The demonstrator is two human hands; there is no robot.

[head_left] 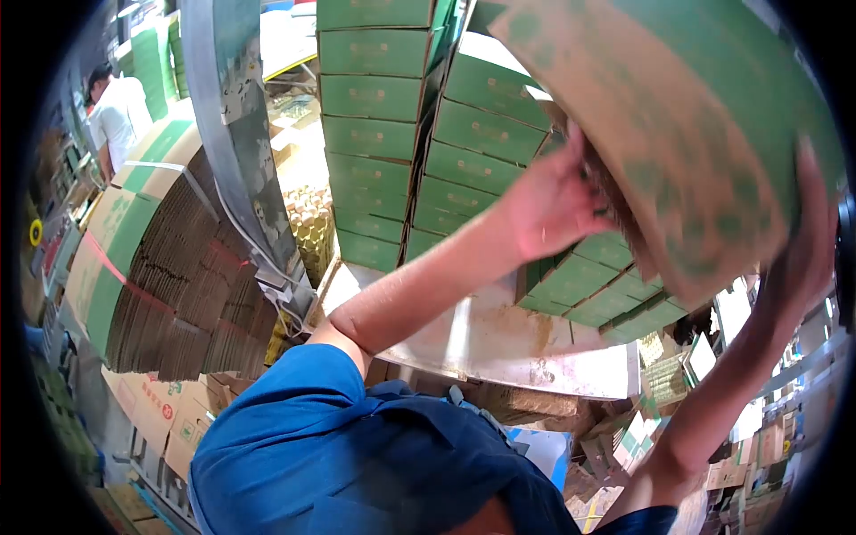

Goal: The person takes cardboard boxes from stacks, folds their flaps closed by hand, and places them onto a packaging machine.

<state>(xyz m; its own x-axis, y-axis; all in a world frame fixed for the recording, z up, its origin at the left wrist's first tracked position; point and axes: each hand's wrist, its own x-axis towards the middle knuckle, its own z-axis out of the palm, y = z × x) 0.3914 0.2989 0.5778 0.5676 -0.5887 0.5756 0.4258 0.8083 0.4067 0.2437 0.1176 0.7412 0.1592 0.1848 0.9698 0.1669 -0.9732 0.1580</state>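
Note:
A large brown and green cardboard piece (660,152), blurred by motion, is raised at the upper right between my two hands. My left hand (557,201) is at its left edge, fingers apart, with the palm facing the cardboard; whether it bears any weight is unclear. On the far side, my right hand (811,214) presses against the right edge, its fingers partly hidden and smeared. Behind and below the piece stand stacks of green boxes (370,98), and more green boxes (588,281) lie under it.
A grey metal post (241,125) rises left of the boxes. Beside it is a strapped bundle of flattened cartons (178,267). A person in a white shirt (123,116) is at the far left. Egg trays (312,232) stand behind the pale table (499,348).

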